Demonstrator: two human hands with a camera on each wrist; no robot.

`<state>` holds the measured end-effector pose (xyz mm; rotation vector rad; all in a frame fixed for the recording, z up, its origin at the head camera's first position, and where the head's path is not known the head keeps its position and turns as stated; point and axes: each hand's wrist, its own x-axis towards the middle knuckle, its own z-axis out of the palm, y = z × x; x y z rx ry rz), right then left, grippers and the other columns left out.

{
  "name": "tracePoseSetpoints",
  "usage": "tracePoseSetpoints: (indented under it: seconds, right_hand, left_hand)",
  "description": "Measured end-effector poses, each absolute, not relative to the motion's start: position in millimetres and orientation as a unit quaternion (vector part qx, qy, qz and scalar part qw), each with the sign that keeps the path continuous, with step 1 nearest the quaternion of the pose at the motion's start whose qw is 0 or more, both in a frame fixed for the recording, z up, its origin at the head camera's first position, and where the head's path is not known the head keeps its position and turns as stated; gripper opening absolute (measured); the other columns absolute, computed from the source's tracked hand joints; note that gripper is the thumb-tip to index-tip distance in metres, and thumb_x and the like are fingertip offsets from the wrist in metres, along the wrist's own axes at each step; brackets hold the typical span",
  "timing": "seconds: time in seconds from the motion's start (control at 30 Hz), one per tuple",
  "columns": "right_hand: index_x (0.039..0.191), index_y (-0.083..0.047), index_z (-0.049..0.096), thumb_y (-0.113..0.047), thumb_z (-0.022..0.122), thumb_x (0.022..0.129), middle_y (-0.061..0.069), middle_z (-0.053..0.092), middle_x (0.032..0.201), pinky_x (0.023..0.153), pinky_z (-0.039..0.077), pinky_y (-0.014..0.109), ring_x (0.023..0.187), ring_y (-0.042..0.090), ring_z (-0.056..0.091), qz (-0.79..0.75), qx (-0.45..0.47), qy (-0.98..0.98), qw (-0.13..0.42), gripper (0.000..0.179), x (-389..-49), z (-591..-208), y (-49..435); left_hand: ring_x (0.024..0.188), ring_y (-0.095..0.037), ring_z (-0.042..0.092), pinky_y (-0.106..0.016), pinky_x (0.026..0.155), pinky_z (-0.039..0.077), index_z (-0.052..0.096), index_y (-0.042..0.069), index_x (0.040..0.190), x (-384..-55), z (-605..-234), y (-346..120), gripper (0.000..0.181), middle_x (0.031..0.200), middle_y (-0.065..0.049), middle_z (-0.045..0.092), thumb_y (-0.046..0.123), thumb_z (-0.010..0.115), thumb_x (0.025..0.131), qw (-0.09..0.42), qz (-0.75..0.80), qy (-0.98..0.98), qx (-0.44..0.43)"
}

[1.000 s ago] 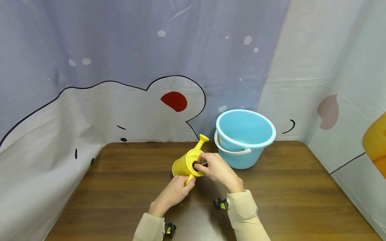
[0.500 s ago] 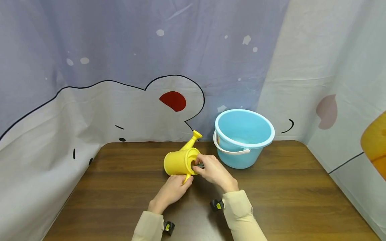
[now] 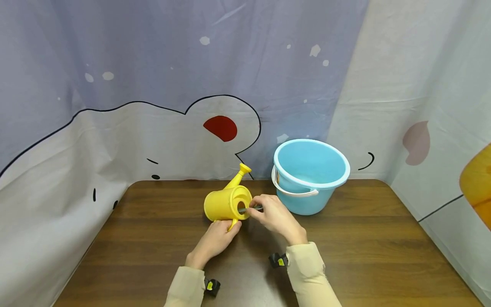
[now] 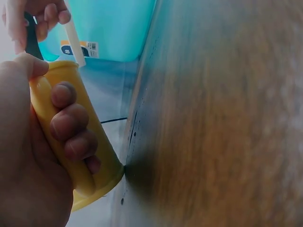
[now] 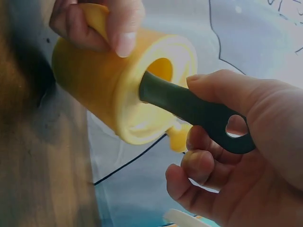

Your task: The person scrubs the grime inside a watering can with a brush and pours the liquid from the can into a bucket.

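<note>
A yellow watering can [image 3: 218, 205] is tipped over the table, its mouth facing right and its spout pointing up and back. My left hand [image 3: 215, 239] grips the can's handle, fingers wrapped round it in the left wrist view. At the mouth, my right hand [image 3: 277, 218] pinches a dark green handle [image 5: 189, 105] between thumb and fingers. This handle has a hole at its outer end, and its inner end runs through the can's round opening. The can hides whatever is joined to it inside.
A light blue bucket [image 3: 304, 204] with a white carrying handle [image 3: 297, 194] stands at the back of the table, just right of the can. The brown wooden table [image 3: 368, 243] ends at a printed curtain [image 3: 161, 140] behind.
The watering can has shifted left and tipped further, its mouth turning to the right. My left hand moved with it. More of the green handle shows between the mouth and my right hand.
</note>
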<state>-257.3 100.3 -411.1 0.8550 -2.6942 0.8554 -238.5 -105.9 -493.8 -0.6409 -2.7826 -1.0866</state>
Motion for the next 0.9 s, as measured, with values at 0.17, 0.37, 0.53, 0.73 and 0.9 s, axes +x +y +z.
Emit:
tracePoseSetpoints:
  seconds: [0.17,0.37,0.53,0.73,0.9]
  right_hand:
    - [0.087,-0.013,0.071,-0.019,0.07,0.089,-0.008,0.064,0.082,0.069,0.047,0.028,0.075,0.01,0.057,0.296,0.283,-0.907,0.103,0.006,-254,-404,102]
    - [0.088,-0.012,0.069,-0.019,0.07,0.09,-0.006,0.061,0.082,0.07,0.047,0.029,0.075,0.013,0.057,0.299,0.286,-0.903,0.118,0.007,-255,-404,100]
    - [0.09,-0.011,0.067,-0.017,0.07,0.09,-0.004,0.057,0.082,0.07,0.046,0.03,0.075,0.016,0.057,0.297,0.302,-0.895,0.136,0.007,-259,-416,93]
    - [0.091,-0.011,0.065,-0.017,0.069,0.092,-0.004,0.055,0.082,0.068,0.045,0.03,0.073,0.015,0.053,0.299,0.302,-0.895,0.136,0.007,-262,-430,84]
    - [0.092,-0.01,0.065,-0.017,0.068,0.092,-0.003,0.056,0.083,0.068,0.046,0.03,0.074,0.014,0.053,0.301,0.293,-0.898,0.132,0.007,-263,-434,82]
  left_hand:
    - [0.053,-0.003,0.029,-0.024,0.052,0.03,0.044,0.019,0.064,-238,-493,-106,0.043,0.059,0.013,0.03,0.036,0.048,0.103,0.046,-0.36,-0.91,-0.203]
    - [0.053,-0.003,0.029,-0.024,0.052,0.03,0.044,0.019,0.063,-237,-491,-106,0.043,0.059,0.013,0.031,0.036,0.048,0.102,0.042,-0.362,-0.91,-0.198]
    - [0.052,-0.003,0.03,-0.023,0.051,0.03,0.044,0.019,0.062,-237,-492,-105,0.043,0.058,0.013,0.032,0.035,0.048,0.102,0.041,-0.359,-0.912,-0.194]
    - [0.052,-0.004,0.031,-0.024,0.052,0.031,0.045,0.019,0.063,-237,-493,-104,0.043,0.058,0.012,0.033,0.036,0.048,0.102,0.038,-0.363,-0.911,-0.193]
    - [0.052,-0.004,0.031,-0.024,0.052,0.031,0.045,0.019,0.063,-237,-492,-103,0.044,0.058,0.012,0.033,0.037,0.047,0.102,0.036,-0.366,-0.909,-0.195]
